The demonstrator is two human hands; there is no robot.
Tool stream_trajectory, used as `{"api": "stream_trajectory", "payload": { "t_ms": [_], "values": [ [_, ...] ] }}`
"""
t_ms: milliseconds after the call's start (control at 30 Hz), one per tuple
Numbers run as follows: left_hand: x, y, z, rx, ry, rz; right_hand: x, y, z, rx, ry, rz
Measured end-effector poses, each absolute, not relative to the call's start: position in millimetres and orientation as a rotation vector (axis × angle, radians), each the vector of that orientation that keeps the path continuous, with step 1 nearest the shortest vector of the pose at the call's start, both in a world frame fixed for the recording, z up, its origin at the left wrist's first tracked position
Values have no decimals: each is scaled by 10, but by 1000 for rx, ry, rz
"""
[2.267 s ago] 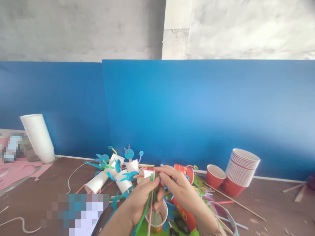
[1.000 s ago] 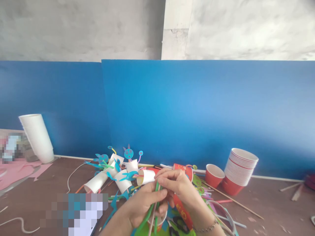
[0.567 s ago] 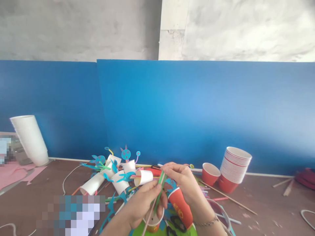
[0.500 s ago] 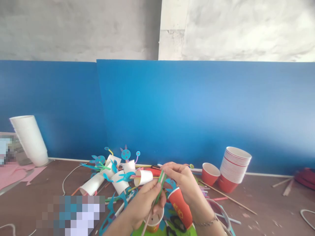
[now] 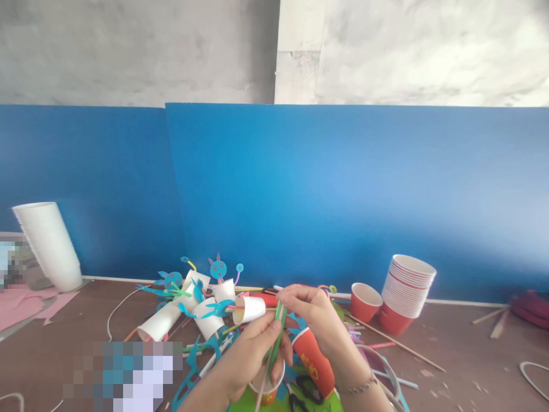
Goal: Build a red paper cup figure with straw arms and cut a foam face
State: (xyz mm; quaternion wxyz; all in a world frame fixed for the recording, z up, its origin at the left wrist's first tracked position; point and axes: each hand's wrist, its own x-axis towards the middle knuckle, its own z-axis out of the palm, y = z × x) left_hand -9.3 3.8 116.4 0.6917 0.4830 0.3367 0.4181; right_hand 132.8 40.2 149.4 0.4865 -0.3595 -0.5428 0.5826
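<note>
Left hand [image 5: 253,357] closed round green plastic straws [image 5: 278,312] and a thin pale stick [image 5: 259,392], right hand [image 5: 316,315] pinching the upper ends, presumably so the bundle stays aligned; bundle slants above an upright paper cup with red print [image 5: 269,396], both hands gripping. Count: one pale stick; straws apparently two, fingers hide the rest; on the worktop [image 5: 463,349], one leaning stack of white paper cups [image 5: 51,246], nested probably to save room; one stack of red-and-white paper cups [image 5: 406,292], one single red paper cup [image 5: 365,306] beside it.
</note>
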Motion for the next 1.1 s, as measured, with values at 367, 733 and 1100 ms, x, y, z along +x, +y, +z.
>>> {"api": "stream_trajectory", "payload": {
  "t_ms": [367, 733, 1100],
  "values": [
    [-96, 47, 1213, 1080, 794, 1027, 1318, 373, 1588, -975, -1491, 1240],
    [-145, 107, 1137, 1108, 713, 944, 1324, 393, 1523, -915, -1616, 1190],
    [-172, 66, 1234, 1119, 857, 1015, 1324, 407, 1493, -990, -1601, 1125]
  ]
}}
